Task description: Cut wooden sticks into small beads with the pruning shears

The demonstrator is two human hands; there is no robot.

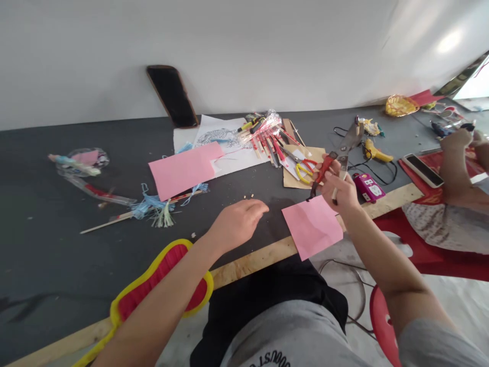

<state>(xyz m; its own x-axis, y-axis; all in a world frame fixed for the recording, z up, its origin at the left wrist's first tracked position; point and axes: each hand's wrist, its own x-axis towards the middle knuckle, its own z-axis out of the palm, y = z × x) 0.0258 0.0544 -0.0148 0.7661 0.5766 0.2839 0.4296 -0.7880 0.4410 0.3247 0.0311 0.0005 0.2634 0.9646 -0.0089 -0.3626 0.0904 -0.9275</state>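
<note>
My right hand [340,184] is closed on a pair of scissors [348,141] with broad metal blades pointing up and away and dark red-black handles. A pale stick-like piece shows under its fingers; I cannot tell what it is. Below that hand, a pink paper sheet [311,229] lies over the table's wooden edge. My left hand [239,221] hovers over or rests on the dark table, fingers pressed together, its palm side hidden. Tiny pale bits [248,197] lie just beyond it. Farther back is another pink paper [183,171] with a notched corner.
Yellow-handled scissors [304,171] lie beside a bundle of red-and-wood sticks [265,135]. A phone [172,96] leans on the wall. Blue tassels [147,206], a yellow glue gun [377,151] and a purple box [368,187] are around. Another person's arms [458,163] are at right.
</note>
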